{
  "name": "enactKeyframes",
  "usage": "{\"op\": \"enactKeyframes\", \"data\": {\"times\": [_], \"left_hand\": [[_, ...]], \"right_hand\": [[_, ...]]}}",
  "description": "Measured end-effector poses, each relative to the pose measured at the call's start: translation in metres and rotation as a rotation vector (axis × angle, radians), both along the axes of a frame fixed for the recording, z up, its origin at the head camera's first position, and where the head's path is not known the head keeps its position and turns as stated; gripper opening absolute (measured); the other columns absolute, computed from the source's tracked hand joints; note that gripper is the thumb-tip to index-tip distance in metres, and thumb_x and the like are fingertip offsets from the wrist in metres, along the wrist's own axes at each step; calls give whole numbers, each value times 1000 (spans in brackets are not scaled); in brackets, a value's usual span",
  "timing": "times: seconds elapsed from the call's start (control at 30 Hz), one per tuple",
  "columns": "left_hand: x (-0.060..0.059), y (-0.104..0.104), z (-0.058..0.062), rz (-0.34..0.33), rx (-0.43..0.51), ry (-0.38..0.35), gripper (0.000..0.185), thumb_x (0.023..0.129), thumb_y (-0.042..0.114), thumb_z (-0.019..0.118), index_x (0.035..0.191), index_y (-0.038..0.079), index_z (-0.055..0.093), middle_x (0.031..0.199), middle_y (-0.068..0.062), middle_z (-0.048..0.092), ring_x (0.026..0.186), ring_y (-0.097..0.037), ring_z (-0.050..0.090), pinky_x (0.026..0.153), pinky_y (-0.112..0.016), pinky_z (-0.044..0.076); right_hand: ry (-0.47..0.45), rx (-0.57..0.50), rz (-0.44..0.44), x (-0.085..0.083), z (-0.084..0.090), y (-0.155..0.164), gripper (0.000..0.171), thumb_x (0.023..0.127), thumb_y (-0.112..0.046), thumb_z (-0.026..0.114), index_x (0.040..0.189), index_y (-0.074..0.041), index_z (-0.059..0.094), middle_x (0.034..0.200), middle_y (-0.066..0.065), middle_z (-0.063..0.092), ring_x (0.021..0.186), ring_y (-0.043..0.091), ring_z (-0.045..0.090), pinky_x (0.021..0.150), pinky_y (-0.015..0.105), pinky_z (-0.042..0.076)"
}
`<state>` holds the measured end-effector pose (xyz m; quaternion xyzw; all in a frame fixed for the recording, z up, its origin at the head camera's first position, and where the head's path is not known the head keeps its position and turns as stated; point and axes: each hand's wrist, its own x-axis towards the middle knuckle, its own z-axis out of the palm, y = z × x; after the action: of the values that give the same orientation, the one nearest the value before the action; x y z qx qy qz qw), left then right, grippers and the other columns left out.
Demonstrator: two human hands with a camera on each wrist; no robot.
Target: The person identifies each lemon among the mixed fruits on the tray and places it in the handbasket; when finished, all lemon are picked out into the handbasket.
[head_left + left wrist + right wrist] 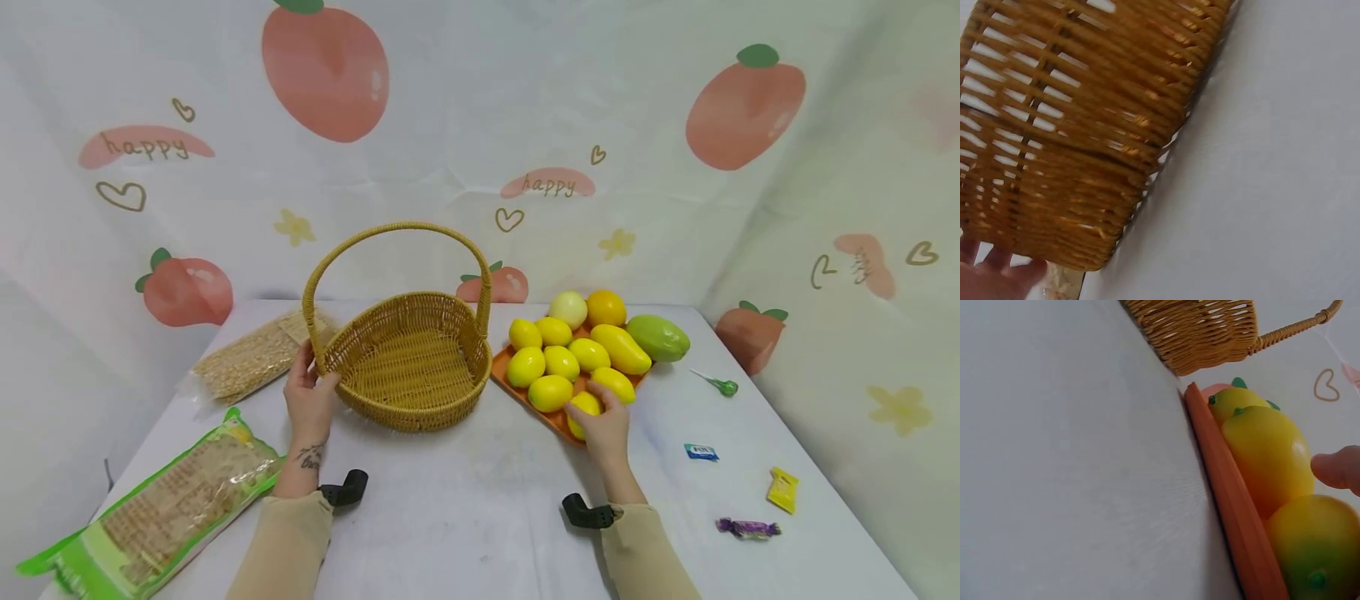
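A wicker basket (420,367) with a tall arched handle stands left of centre. My left hand (311,404) grips its left side at the foot of the handle, thumb on the rim; the left wrist view has the fingers (997,257) at the woven wall. On the right, my right hand (609,425) reaches over the near corner of an orange tray (517,395), thumb and fingers spread about a yellow lemon (583,406). The right wrist view puts the thumb (1338,470) above the lemons, with a gap beneath it.
More lemons, a yellow mango (621,349), an orange (606,308) and a green papaya (658,337) crowd the tray. Two food packs, one clear (255,354) and one green-edged (180,508), lie left. A lollipop (723,387) and several wrapped sweets (748,528) lie right.
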<state>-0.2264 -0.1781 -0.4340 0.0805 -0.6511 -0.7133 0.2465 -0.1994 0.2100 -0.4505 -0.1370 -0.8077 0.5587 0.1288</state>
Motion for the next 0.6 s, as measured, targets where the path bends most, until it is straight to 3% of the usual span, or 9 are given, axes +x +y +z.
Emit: {"op": "enactKeyframes", "data": {"times": [0.1,0.2,0.47,0.6], "left_hand": [[0,-2,2,-19,85,-1,54,88,-7,47,140,6,39,141,-16,39,121,-23,45,80,-9,44],[1,-4,4,-37,135,-12,50,92,-1,48,141,6,38,143,-14,37,121,-18,45,84,-9,43],[1,-6,3,-51,171,-25,49,93,3,51,140,7,39,142,-12,39,119,-15,47,87,-11,43],[0,-8,3,-58,182,-32,49,93,9,53,140,7,40,141,-11,41,114,-8,50,89,-11,43]], "right_hand": [[-87,51,45,2,-1,-1,65,75,-16,75,132,-5,45,138,16,38,126,33,32,109,52,23],[-116,77,85,3,-1,-2,76,72,-14,78,134,-4,35,140,18,31,128,34,29,110,52,21],[-99,47,35,2,2,6,72,71,-12,77,127,-1,33,130,18,37,118,32,35,104,48,32],[-16,-31,17,4,14,8,63,73,-9,76,125,-3,42,128,13,42,115,26,39,102,40,35]]}}
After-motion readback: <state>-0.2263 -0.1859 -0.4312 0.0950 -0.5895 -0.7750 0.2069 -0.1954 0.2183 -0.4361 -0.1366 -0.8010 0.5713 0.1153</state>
